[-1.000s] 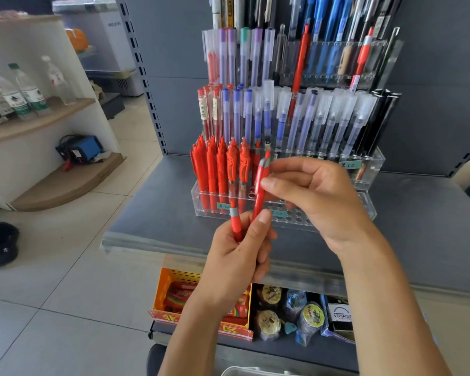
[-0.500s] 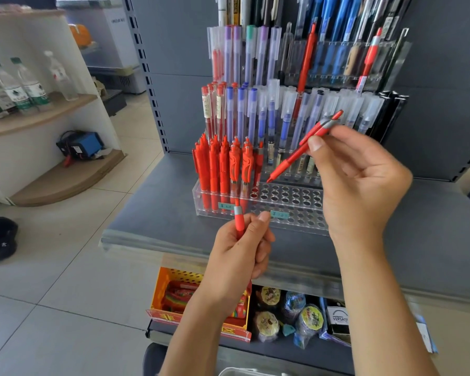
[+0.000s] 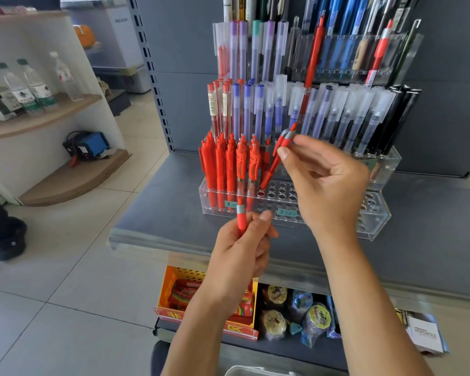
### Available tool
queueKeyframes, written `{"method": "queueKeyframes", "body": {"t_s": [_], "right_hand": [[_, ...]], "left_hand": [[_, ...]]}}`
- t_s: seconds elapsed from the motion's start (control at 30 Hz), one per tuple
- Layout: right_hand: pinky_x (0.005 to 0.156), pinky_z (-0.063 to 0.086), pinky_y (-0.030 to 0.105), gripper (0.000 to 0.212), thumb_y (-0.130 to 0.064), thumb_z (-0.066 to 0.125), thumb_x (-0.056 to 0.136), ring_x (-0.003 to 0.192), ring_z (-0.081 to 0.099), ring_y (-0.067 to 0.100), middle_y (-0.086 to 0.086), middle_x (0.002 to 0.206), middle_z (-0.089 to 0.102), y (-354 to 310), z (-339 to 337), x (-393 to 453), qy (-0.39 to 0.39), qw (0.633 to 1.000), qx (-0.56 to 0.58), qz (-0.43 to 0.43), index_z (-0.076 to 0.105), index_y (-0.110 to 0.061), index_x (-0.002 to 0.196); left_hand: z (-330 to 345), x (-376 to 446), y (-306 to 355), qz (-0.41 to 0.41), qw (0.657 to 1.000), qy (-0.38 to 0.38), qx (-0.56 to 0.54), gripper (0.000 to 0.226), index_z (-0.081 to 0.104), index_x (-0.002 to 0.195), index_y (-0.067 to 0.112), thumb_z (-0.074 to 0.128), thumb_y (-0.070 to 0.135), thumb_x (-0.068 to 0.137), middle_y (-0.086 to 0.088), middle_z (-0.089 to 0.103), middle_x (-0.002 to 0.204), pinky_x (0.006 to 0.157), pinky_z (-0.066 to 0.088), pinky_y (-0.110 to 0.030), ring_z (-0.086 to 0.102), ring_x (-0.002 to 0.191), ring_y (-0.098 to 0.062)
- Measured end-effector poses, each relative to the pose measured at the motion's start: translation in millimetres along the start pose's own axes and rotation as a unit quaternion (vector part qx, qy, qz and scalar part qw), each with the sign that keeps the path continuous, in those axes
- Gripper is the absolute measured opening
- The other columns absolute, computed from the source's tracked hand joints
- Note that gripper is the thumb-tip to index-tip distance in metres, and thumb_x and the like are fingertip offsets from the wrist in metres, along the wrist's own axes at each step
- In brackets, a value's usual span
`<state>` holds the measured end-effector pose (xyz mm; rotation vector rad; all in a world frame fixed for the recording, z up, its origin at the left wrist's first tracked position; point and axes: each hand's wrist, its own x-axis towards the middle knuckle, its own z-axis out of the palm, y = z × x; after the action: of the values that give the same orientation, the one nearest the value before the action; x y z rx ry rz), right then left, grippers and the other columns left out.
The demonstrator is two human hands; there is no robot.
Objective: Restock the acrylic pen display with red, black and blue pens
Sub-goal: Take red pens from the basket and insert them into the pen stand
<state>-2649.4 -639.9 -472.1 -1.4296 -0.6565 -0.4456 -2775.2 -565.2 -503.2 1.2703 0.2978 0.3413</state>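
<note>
Our right hand [image 3: 326, 183] pinches a red pen [image 3: 276, 161] near its clicker, tip slanted toward an open hole in the acrylic display [image 3: 375, 226] on the grey shelf [image 3: 158, 210]; our left hand [image 3: 242, 253] grips a spare pen [image 3: 240, 218] below. We judge the slanted tip could miss, jostling the red row [image 3: 228, 166] just beside it

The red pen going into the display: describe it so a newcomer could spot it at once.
Start at the clear acrylic pen display on the grey shelf, and find its lowest front row, where red pens stand upright at the left. Just right of that block, the right hand pinches one red pen near its grey-banded top. Unlike its upright neighbours, it leans, tip down at an open hole.
</note>
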Motion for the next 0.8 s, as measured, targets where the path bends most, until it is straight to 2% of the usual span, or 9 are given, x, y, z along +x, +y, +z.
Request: {"method": "queueKeyframes", "body": {"t_s": [0.1, 0.2, 0.27, 0.33, 0.43, 0.5, 0.6, 0.7, 0.8], "right_hand": [[0.076, 0.058, 0.016, 0.024, -0.015, 0.079, 0.089, 0.087, 0.074, -0.002, -0.015, 0.095, 0.074, 3, 5, -2, -0.02, 0.999, -0.035, -0.002, 0.075, -0.016, 0.112], [0.076, 0.059, 0.017, 0.026, -0.015, 0.08, 0.087, 0.084, 0.073, -0.003, -0.013, 0.095, 0.074, 8, 11, -5, -0.039, 0.996, -0.075, 0.006, 0.077, -0.012, 0.112], [0.077, 0.06, 0.018, 0.027, -0.015, 0.08, 0.086, 0.082, 0.073, -0.003, -0.012, 0.094, 0.075, 11, 14, -6, -0.047, 0.994, -0.1, 0.007, 0.077, -0.012, 0.113], [0.077, 0.061, 0.022, 0.026, -0.015, 0.08, 0.086, 0.08, 0.073, -0.002, -0.014, 0.091, 0.074, 13, 14, -6, -0.058, 0.992, -0.111, 0.014, 0.078, -0.014, 0.111], [0.075, 0.062, 0.024, 0.024, -0.016, 0.081, 0.085, 0.078, 0.072, -0.003, -0.017, 0.087, 0.073, 13, 14, -6, -0.069, 0.99, -0.118, 0.026, 0.079, -0.017, 0.109], [0.075, 0.061, 0.022, 0.023, -0.016, 0.081, 0.085, 0.077, 0.072, -0.003, -0.019, 0.085, 0.072, 11, 14, -6, -0.071, 0.99, -0.119, 0.034, 0.079, -0.019, 0.108], [0.074, 0.061, 0.023, 0.022, -0.018, 0.08, 0.085, 0.079, 0.072, -0.004, -0.017, 0.086, 0.075, 10, 12, -7, -0.077, 0.988, -0.126, 0.045, 0.079, -0.021, 0.107], [0.075, 0.057, 0.018, 0.024, -0.02, 0.078, 0.086, 0.083, 0.07, -0.005, -0.016, 0.094, 0.076, 8, 9, -8, -0.099, 0.983, -0.146, 0.046, 0.078, -0.023, 0.11], [0.065, 0.05, 0.013, 0.013, -0.021, 0.072, 0.092, 0.074, 0.067, 0.001, -0.012, 0.095, 0.073, 1, 4, -10, -0.078, 0.987, -0.132, 0.043, 0.075, -0.019, 0.105]], "left_hand": [[-4, 1, -2, 0.009, 1.0, -0.004, 0.0, 0.024, 0.054, 0.089, 0.011, 0.063, 0.032, 0.096, -0.011, 0.018, 0.071, 0.044, 0.015, -0.025, 0.015, 0.052, -0.014], [-7, 3, -3, 0.008, 0.997, -0.032, -0.073, 0.01, 0.042, 0.086, 0.018, 0.05, 0.022, 0.082, -0.001, 0.026, 0.067, 0.041, 0.014, -0.022, 0.015, 0.047, -0.011], [-9, 3, -2, -0.005, 0.992, -0.043, -0.115, 0.016, 0.035, 0.089, 0.018, 0.046, 0.023, 0.078, 0.001, 0.032, 0.067, 0.042, 0.012, -0.022, 0.017, 0.046, -0.009], [-9, 2, -1, 0.0, 0.993, -0.04, -0.113, 0.024, 0.03, 0.091, 0.018, 0.045, 0.026, 0.075, 0.0, 0.034, 0.068, 0.045, 0.011, -0.025, 0.015, 0.05, -0.012], [-7, 1, -1, 0.006, 0.995, -0.022, -0.094, 0.009, 0.04, 0.084, 0.019, 0.036, 0.025, 0.078, -0.001, 0.033, 0.069, 0.047, 0.01, -0.028, 0.012, 0.054, -0.016], [-7, 2, -2, 0.016, 0.995, -0.015, -0.095, 0.011, 0.044, 0.076, 0.021, 0.035, 0.024, 0.081, -0.001, 0.034, 0.069, 0.048, 0.01, -0.028, 0.015, 0.052, -0.013], [-9, 3, -3, 0.047, 0.996, -0.008, -0.078, 0.004, 0.038, 0.087, 0.015, 0.038, 0.019, 0.086, 0.0, 0.039, 0.072, 0.048, 0.012, -0.03, 0.022, 0.05, -0.012], [-10, 5, -4, 0.071, 0.997, 0.016, -0.014, 0.004, 0.044, 0.095, 0.014, 0.045, 0.017, 0.095, -0.003, 0.043, 0.076, 0.046, 0.021, -0.027, 0.032, 0.05, -0.013], [-8, 5, -5, 0.108, 0.993, 0.041, 0.035, 0.007, 0.049, 0.099, 0.009, 0.048, 0.013, 0.105, -0.01, 0.044, 0.076, 0.044, 0.034, -0.025, 0.039, 0.054, -0.017]]}}
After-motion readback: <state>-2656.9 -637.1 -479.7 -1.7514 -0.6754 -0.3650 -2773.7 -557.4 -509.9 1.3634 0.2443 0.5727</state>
